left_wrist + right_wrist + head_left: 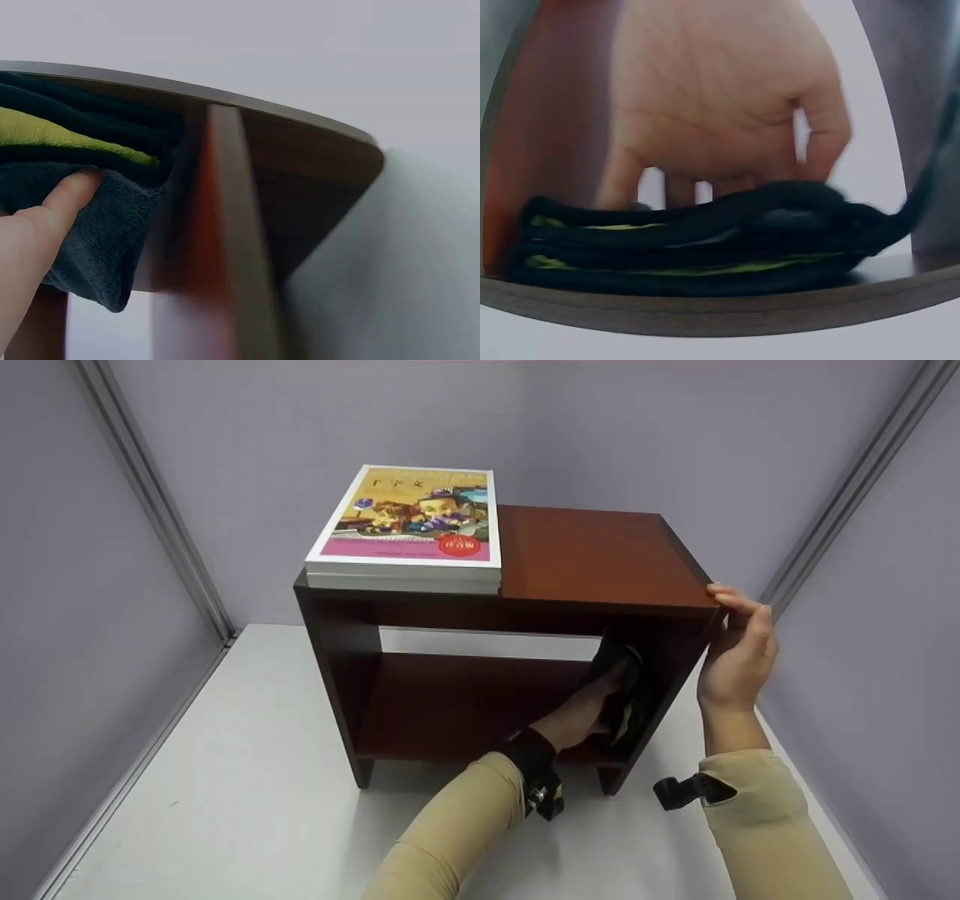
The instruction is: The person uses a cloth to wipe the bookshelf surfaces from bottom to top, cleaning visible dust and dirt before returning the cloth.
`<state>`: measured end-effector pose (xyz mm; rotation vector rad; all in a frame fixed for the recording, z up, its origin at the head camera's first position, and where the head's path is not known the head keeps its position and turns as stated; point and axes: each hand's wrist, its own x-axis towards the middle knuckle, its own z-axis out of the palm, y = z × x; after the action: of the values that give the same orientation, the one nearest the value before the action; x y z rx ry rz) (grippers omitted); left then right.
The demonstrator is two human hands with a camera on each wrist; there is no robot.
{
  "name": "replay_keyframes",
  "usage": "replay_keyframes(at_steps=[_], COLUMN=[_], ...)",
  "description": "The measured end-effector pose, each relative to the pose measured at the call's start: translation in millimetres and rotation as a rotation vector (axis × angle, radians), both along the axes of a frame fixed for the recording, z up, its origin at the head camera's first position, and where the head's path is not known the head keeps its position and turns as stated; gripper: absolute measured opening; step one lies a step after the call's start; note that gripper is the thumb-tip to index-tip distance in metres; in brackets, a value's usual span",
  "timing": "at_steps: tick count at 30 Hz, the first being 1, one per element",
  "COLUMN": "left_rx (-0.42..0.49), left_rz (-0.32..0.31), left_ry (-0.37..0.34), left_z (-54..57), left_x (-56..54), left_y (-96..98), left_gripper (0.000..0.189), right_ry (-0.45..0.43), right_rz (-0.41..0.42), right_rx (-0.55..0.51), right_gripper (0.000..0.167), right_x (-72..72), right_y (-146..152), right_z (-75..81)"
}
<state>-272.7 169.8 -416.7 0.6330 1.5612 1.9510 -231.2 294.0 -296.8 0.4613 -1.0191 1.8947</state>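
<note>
My left hand (581, 709) reaches into the compartment of a dark red wooden shelf unit (585, 555). It presses a folded dark towel with yellow-green lining (97, 202) against the inner face of the right side panel. In the left wrist view, its straight thumb (64, 199) touches the towel just below a fold. The right wrist view shows that same hand from its palm side, its fingertips hidden behind the towel's edge. Outside the unit, my right hand (739, 660) rests its fingertips on the front right corner of the top.
Two thick books or stacks (405, 570), the upper with a colourful picture cover, lie on the left half of the unit's top. The unit stands on a white floor (247, 780), with grey panel walls (585, 427) around it.
</note>
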Motion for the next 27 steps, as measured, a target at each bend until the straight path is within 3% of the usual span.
replay_keyframes(at_steps=[6,11,15,21,23,27], left_rx=[0.036,0.072,0.05,-0.048,-0.055,-0.043], left_rz=[0.032,0.029,0.038,0.066,0.055,0.024], left_ry=[-0.112,-0.134,-0.102,0.045,0.118,0.328], left_z=[-13.2,-9.5,-1.7,17.6,29.1,57.6], left_x=[-0.4,0.9,6.5,18.0,20.7,22.2], left_y=[2.6,4.1,2.9,2.9,2.3,0.5], left_gripper=[0.061,0.064,0.063,0.052,0.051,0.054], right_ry=[-0.004,-0.001,-0.002,0.006,0.009,0.001], right_rz=[0.009,0.016,0.017,0.03,0.033,0.043], right_rx=[0.0,0.0,0.011,-0.005,-0.005,0.004], right_gripper=[0.048,0.048,0.048,0.048,0.048,0.048], right_x=[0.8,0.9,0.4,1.0,1.3,1.8], right_y=[-0.5,-0.1,-0.4,0.8,1.6,2.0], right_z=[-0.2,-0.3,-1.8,-3.2,-2.7,-1.1])
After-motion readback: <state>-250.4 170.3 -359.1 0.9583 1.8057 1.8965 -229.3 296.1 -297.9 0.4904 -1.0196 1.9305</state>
